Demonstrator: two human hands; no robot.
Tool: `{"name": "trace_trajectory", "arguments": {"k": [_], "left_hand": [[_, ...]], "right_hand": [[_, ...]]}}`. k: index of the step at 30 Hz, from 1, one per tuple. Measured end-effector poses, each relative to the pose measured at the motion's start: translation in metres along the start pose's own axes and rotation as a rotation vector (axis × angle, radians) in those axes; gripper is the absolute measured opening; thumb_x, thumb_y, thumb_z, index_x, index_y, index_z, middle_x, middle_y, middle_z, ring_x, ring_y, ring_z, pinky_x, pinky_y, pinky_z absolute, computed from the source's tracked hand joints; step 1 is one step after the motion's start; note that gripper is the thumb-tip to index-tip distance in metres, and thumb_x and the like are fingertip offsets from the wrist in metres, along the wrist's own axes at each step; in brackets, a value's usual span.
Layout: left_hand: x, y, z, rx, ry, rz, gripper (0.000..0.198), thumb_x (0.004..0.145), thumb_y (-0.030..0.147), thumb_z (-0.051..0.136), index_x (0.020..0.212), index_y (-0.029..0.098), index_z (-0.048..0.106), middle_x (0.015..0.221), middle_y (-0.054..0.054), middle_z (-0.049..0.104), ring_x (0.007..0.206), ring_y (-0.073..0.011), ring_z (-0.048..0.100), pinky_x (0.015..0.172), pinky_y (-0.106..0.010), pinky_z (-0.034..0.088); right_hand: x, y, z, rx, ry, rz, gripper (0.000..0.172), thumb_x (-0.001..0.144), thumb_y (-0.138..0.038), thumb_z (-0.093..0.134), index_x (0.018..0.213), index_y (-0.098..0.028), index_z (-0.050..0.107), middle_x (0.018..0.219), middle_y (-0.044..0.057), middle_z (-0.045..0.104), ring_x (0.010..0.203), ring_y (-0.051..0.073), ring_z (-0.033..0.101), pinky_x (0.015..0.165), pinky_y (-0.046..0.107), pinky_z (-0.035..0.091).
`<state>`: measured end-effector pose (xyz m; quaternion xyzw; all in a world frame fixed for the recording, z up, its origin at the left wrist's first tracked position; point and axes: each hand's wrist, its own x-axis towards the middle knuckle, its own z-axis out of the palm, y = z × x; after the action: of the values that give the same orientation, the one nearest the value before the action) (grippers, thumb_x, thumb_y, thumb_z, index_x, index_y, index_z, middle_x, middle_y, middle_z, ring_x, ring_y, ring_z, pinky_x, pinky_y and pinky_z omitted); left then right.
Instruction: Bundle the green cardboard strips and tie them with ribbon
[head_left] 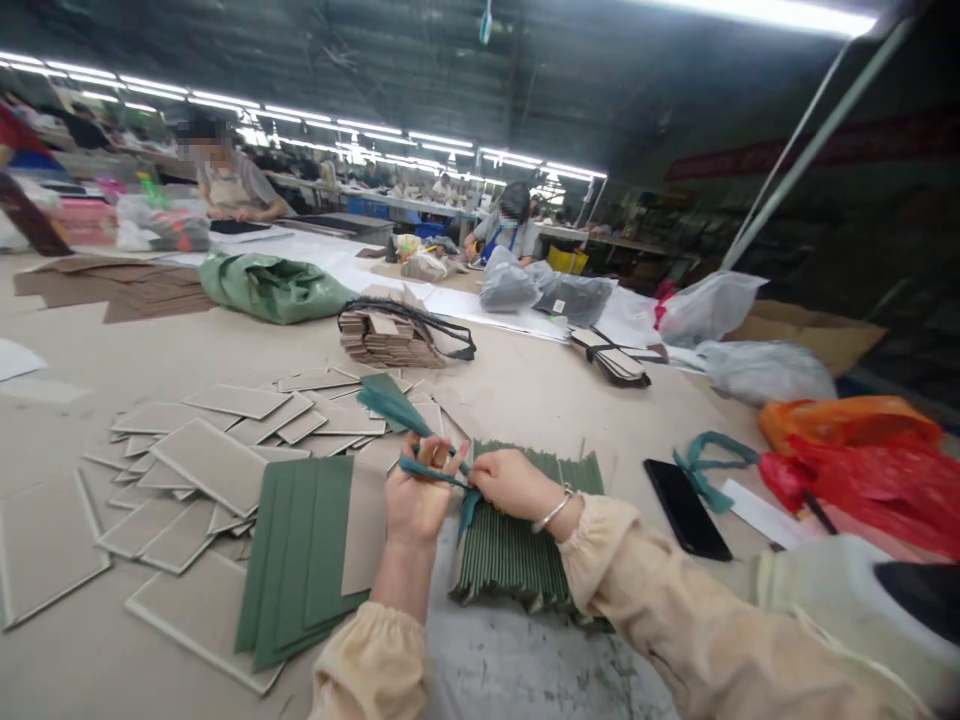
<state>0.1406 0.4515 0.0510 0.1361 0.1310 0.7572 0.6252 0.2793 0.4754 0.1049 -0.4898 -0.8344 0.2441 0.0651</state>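
My left hand (pixel 417 497) is closed, pinching a teal-green plastic strap (pixel 393 405) whose loose end fans up and away from me. My right hand (pixel 511 483) is closed on the same strap where it crosses a thick stack of green-edged cards (pixel 517 550) lying on the table. That hand rests on top of the stack, a bracelet at its wrist. Just left of the stack lies a fanned pile of green-faced card sheets (pixel 300 550).
Several grey card rectangles (pixel 210 460) lie scattered at left. A black phone (pixel 686 507), another teal strap (pixel 705 460) and red and orange plastic bags (pixel 862 460) lie at right. Tied card bundles (pixel 390 335) and a green bag (pixel 270 287) sit farther back. Other people work at distant tables.
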Motion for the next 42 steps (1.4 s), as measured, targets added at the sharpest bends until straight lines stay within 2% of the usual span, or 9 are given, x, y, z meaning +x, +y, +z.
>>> {"name": "trace_trajectory", "arguments": {"k": [3, 8, 14, 18, 24, 29, 33, 36, 42], "left_hand": [[-0.006, -0.001, 0.009, 0.119, -0.135, 0.030, 0.026, 0.082, 0.045, 0.057, 0.107, 0.040, 0.062, 0.130, 0.001, 0.056, 0.123, -0.0248, 0.047, 0.098, -0.052, 0.039], [-0.014, -0.001, 0.016, 0.460, -0.136, 0.196, 0.029, 0.077, 0.040, 0.064, 0.103, 0.029, 0.069, 0.149, 0.001, 0.033, 0.138, -0.0257, 0.025, 0.114, -0.040, 0.021], [-0.007, 0.007, 0.010, 0.425, -0.164, 0.107, 0.041, 0.077, 0.050, 0.060, 0.110, 0.027, 0.065, 0.134, -0.008, 0.052, 0.124, -0.0281, 0.047, 0.104, -0.045, 0.037], [0.000, 0.011, -0.003, 0.839, -0.117, -0.078, 0.044, 0.075, 0.042, 0.065, 0.111, 0.016, 0.065, 0.104, -0.010, 0.069, 0.095, -0.0234, 0.062, 0.084, -0.034, 0.048], [-0.002, 0.025, -0.011, 1.040, -0.238, -0.205, 0.033, 0.072, 0.032, 0.068, 0.099, 0.014, 0.070, 0.080, -0.005, 0.068, 0.070, -0.0148, 0.059, 0.065, -0.024, 0.045], [-0.003, 0.022, -0.011, 0.965, -0.390, -0.290, 0.033, 0.060, 0.018, 0.075, 0.092, 0.015, 0.070, 0.089, -0.004, 0.069, 0.085, -0.0168, 0.059, 0.081, -0.026, 0.044], [-0.002, 0.020, -0.011, 1.037, -0.385, -0.251, 0.021, 0.065, 0.019, 0.071, 0.085, 0.013, 0.070, 0.082, -0.003, 0.067, 0.079, -0.0152, 0.058, 0.078, -0.025, 0.043], [-0.002, 0.022, -0.013, 0.982, -0.376, -0.289, 0.033, 0.065, 0.019, 0.070, 0.097, 0.013, 0.067, 0.087, -0.004, 0.067, 0.081, -0.0149, 0.058, 0.075, -0.024, 0.044], [-0.003, 0.027, -0.016, 0.859, -0.328, -0.362, 0.043, 0.063, 0.019, 0.059, 0.104, 0.010, 0.066, 0.070, -0.003, 0.063, 0.057, -0.0109, 0.052, 0.054, -0.021, 0.039]], "right_hand": [[-0.003, -0.013, 0.002, -0.085, -0.008, -0.096, 0.022, 0.080, -0.018, 0.045, 0.074, -0.014, 0.066, 0.081, 0.010, 0.071, 0.074, 0.017, 0.064, 0.066, 0.023, 0.042], [-0.006, -0.022, 0.010, -0.157, -0.019, -0.221, 0.027, 0.082, -0.032, 0.048, 0.081, -0.015, 0.070, 0.080, 0.010, 0.072, 0.075, 0.020, 0.065, 0.060, 0.024, 0.040], [-0.004, -0.019, 0.018, -0.035, 0.104, -0.224, 0.033, 0.089, -0.028, 0.042, 0.073, -0.014, 0.067, 0.074, 0.006, 0.069, 0.071, 0.014, 0.061, 0.062, 0.022, 0.040], [0.000, -0.008, 0.017, 0.293, 0.043, -0.095, 0.035, 0.091, -0.030, 0.040, 0.066, -0.015, 0.059, 0.054, -0.002, 0.054, 0.051, 0.009, 0.052, 0.049, 0.020, 0.036], [0.006, 0.005, 0.015, 0.618, -0.086, 0.049, 0.037, 0.085, -0.043, 0.048, 0.058, -0.019, 0.043, 0.045, -0.007, 0.042, 0.035, 0.006, 0.042, 0.037, 0.019, 0.034], [0.002, 0.002, 0.014, 0.648, -0.090, 0.028, 0.037, 0.082, -0.044, 0.050, 0.057, -0.018, 0.043, 0.045, -0.007, 0.042, 0.036, 0.006, 0.040, 0.037, 0.019, 0.031], [0.000, 0.001, 0.017, 0.767, -0.068, 0.094, 0.040, 0.079, -0.050, 0.053, 0.057, -0.018, 0.045, 0.046, -0.006, 0.044, 0.038, 0.006, 0.041, 0.040, 0.019, 0.033], [0.000, 0.003, 0.016, 0.842, -0.094, 0.141, 0.042, 0.073, -0.055, 0.058, 0.057, -0.017, 0.049, 0.048, -0.005, 0.046, 0.041, 0.007, 0.042, 0.042, 0.020, 0.035], [-0.002, 0.006, -0.002, 0.616, -0.218, -0.064, 0.027, 0.073, -0.041, 0.061, 0.070, -0.015, 0.067, 0.056, -0.002, 0.055, 0.050, 0.009, 0.045, 0.049, 0.022, 0.036]]}}
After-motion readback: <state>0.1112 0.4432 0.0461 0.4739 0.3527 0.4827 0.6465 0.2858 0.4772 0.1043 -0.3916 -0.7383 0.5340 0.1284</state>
